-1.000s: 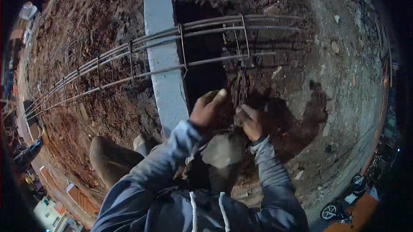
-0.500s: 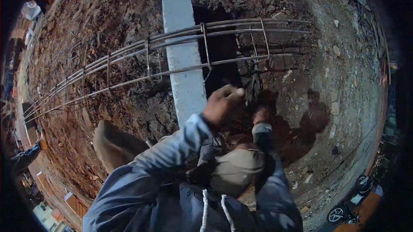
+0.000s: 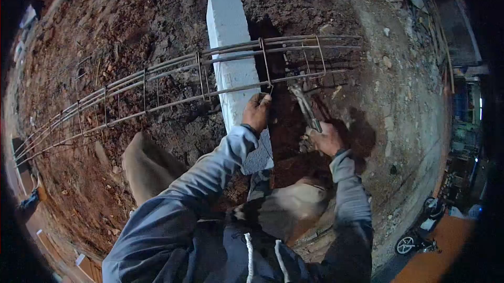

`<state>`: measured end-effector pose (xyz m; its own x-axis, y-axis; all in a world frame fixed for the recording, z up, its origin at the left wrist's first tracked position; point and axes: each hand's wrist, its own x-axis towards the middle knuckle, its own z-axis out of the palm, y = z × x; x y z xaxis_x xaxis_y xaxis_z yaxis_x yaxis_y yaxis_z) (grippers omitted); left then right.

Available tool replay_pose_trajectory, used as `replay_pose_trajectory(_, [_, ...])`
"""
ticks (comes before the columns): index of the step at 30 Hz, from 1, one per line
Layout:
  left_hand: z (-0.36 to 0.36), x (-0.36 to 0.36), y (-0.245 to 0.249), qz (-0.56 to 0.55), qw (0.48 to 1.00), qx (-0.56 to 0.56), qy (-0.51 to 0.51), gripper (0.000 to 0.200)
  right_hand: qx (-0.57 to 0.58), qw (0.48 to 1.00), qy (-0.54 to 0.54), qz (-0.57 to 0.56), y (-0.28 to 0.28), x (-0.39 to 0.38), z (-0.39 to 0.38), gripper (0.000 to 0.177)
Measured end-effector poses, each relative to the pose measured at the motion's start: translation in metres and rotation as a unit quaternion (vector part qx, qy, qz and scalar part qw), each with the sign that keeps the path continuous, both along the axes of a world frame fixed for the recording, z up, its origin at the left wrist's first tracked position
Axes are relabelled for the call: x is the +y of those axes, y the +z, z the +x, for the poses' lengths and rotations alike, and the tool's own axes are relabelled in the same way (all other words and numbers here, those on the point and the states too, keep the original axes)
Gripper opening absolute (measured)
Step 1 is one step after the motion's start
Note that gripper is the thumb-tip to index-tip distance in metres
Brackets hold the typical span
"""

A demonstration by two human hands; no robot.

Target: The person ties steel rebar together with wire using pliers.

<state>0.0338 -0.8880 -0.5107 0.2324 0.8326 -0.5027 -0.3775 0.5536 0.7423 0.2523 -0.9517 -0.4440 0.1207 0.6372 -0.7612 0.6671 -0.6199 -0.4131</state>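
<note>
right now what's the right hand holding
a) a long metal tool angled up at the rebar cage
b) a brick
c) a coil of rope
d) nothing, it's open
A: the right hand is closed around a long metal tool whose tip reaches up to the rebar cage, while the left hand is at the cage's lower bar.

Reddish-brown soil surrounds the pale grey-white post, a dull grey rebar cage crosses it, and below it show blue-grey sleeves and a dark grey tool.
</note>
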Motion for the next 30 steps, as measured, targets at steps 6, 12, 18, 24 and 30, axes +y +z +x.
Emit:
replay_pose_trajectory(6, [-0.016, 0.006, -0.011, -0.024, 0.988, -0.154, -0.015, 0.022, -0.116, 0.965, 0.131, 0.197, 0.042, 0.011, -0.06, 0.057])
replay_pose_trajectory(12, [-0.025, 0.009, 0.001, -0.077, 0.986, -0.133, -0.072, 0.023, -0.249, 0.946, 0.195, 0.077, 0.076, 0.034, -0.086, 0.065])
replay_pose_trajectory(18, [-0.022, 0.008, 0.006, -0.06, 0.99, -0.104, -0.072, 0.024, -0.284, 0.926, 0.244, 0.054, 0.073, 0.044, -0.081, 0.071])
replay_pose_trajectory(24, [-0.016, 0.005, 0.001, -0.068, 0.99, -0.111, -0.047, 0.024, -0.421, 0.829, 0.356, 0.093, 0.076, 0.037, -0.099, 0.074])
replay_pose_trajectory(30, [-0.013, 0.005, 0.004, -0.063, 0.992, -0.09, -0.058, 0.024, -0.425, 0.836, 0.327, 0.119, 0.06, 0.025, -0.094, 0.069])
